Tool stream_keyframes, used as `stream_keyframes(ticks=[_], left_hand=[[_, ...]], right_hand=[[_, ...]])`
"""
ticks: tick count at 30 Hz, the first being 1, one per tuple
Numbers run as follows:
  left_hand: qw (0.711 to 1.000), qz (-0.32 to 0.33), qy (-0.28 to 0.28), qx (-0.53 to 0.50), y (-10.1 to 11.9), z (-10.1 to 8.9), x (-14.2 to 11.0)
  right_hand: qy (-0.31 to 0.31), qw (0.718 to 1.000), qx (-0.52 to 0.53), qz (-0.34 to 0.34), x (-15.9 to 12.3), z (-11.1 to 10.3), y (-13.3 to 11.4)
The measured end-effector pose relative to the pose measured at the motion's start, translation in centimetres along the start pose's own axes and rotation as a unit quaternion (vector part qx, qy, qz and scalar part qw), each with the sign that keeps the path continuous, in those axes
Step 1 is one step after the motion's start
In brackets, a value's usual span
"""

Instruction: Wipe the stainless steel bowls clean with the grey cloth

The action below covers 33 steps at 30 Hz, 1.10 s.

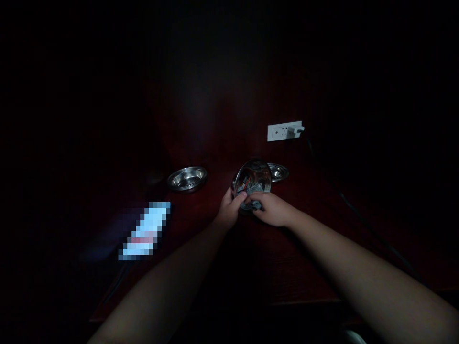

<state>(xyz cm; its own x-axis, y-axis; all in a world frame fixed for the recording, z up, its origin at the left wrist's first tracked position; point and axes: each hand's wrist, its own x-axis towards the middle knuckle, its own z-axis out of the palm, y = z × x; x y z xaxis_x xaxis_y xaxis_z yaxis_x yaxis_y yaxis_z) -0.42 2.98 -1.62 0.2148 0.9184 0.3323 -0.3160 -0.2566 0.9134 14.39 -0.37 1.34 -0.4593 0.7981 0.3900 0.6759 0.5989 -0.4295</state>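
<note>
A shiny metal bowl [257,168] is tipped up toward me above the dark red table [287,267]. My left hand [229,209] is closed on the bowl's lower left side, with its thumb over the rim. My right hand [271,208] is closed around a crumpled grey cloth [256,190] that lies against the bowl's inside. Its fingertips are partly hidden in the cloth. Something small and red shows inside the bowl beside the cloth; I cannot tell if it is a reflection.
A second metal bowl [188,179] stands to the left at the back. Partly behind the held bowl is a shallow metal dish [278,172]. A glowing, blurred-out screen [147,231] lies at left. A wall socket [285,131] holds a plug; a dark cable [358,215] runs down the right.
</note>
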Motion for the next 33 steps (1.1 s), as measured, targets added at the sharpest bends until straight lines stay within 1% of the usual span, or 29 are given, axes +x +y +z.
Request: stream_keyframes(ticks=[8, 13, 18, 25, 30, 33], left_hand=[[1.0, -0.004, 0.009, -0.006, -0.2, 0.1, 0.1], [0.999, -0.019, 0.034, -0.036, -0.6, -0.1, 0.2], [0.995, -0.018, 0.021, -0.093, -0.5, 0.0, 0.1], [0.995, -0.019, 0.017, -0.093, -0.5, -0.1, 0.1], [0.994, -0.022, 0.054, -0.088, -0.8, -0.1, 0.3], [0.994, -0.026, 0.064, -0.089, -0.7, 0.0, 0.3]], right_hand=[[0.001, 1.0, 0.007, -0.008, 0.0, 0.2, 0.4], [0.008, 1.0, 0.013, -0.022, 0.0, 0.2, 0.2], [0.018, 0.998, 0.04, -0.047, 0.0, 0.2, 0.0], [0.023, 0.994, 0.089, -0.055, -0.1, 0.3, -0.6], [0.02, 0.996, 0.065, -0.055, -0.1, 0.3, -0.4], [0.027, 0.999, 0.028, -0.034, -0.1, 0.4, 0.0]])
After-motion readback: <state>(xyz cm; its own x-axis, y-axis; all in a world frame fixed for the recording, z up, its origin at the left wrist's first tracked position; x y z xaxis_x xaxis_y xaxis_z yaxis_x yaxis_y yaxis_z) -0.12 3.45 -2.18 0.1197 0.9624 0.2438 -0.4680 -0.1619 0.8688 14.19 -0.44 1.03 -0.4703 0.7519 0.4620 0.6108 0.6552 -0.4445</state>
